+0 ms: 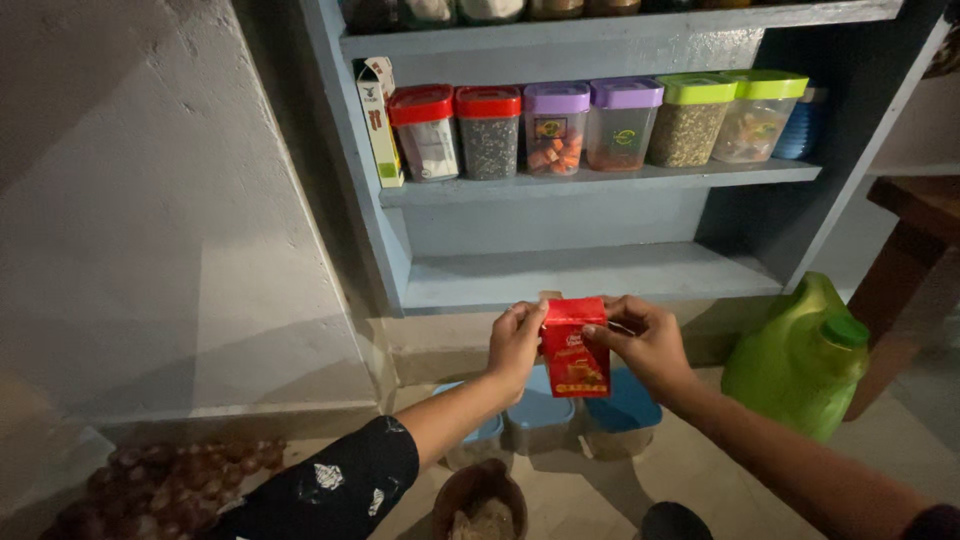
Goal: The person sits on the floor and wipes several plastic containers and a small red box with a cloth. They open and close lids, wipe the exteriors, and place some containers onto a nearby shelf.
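While six clear plastic jars are lining the middle shelf (600, 177) of a blue wall unit, a person is holding a small red carton (575, 347) up in front of the bare shelf below. Two red-lidded jars (455, 130) are showing a white packet and dark seeds, two purple-lidded jars (590, 125) are holding orange pieces and a thin reddish layer, and two green-lidded jars (725, 115) are carrying tan grain and pale mixed bits. A tall white and green box (378, 120) is standing upright at the left end of that row. Low on the floor, three blue-lidded tubs (545, 415) are sitting just behind the carton, a green jug (800, 360) with a green cap is leaning to the right, and a heap of onions (170, 485) is lying at lower left. A brown bowl (482, 505) of pale contents is sitting near the bottom edge. The left hand (515, 345) is pinching the carton's left edge near the top, fingers curled shut on it, while the right hand (645, 340) is gripping the opposite edge the same way.
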